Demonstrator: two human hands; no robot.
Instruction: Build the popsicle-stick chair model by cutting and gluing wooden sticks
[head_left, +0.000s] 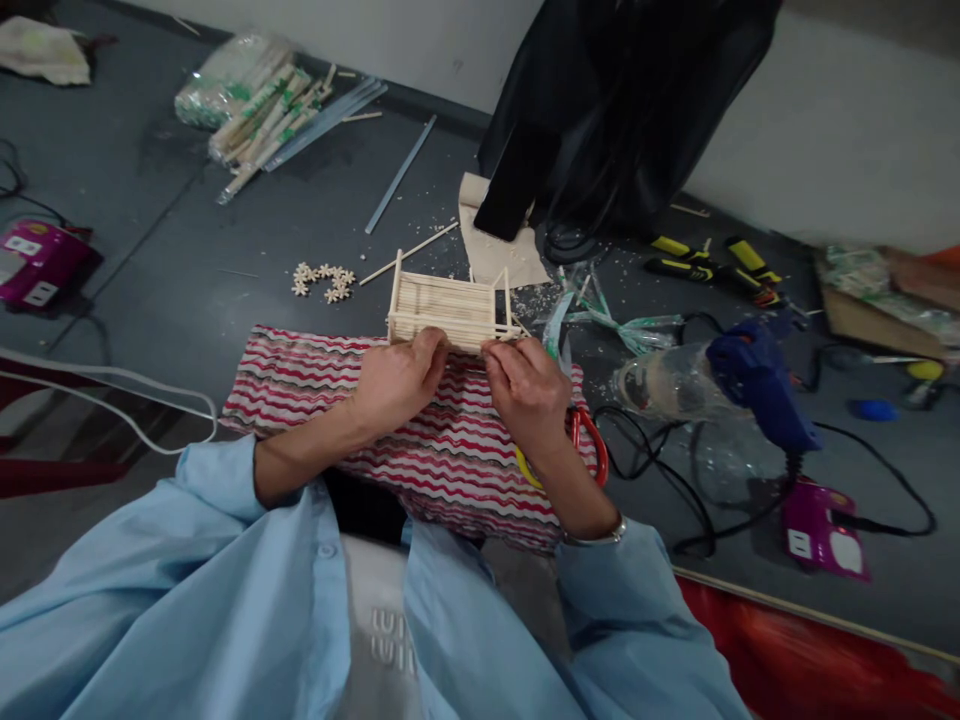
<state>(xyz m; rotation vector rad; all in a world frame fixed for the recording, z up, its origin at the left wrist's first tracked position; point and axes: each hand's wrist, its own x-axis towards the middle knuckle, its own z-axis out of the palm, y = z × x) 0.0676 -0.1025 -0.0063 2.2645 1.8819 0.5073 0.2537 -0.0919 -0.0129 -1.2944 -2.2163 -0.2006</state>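
Observation:
A small frame of pale wooden sticks point(444, 302) stands at the front of the grey table, beside a red-and-white striped cloth point(315, 390). My left hand point(401, 380) has its fingers closed on the near edge of the frame, left of its middle. At the frame's near right corner my right hand point(529, 385) pinches the edge, fingers pressed together. Red and yellow scissor handles point(592, 445) show partly under my right wrist. Small wooden flower shapes point(324, 280) lie left of the frame, and a loose stick point(409, 253) lies behind it.
Bundled sticks point(262, 120) lie at the back left. A phone point(517, 180) rests on beige cloth point(506, 260) before a black bag point(630, 90). At right are a blue glue gun point(765, 385), plastic bottle point(671, 382), pliers point(697, 262), black cables and a purple box point(825, 530).

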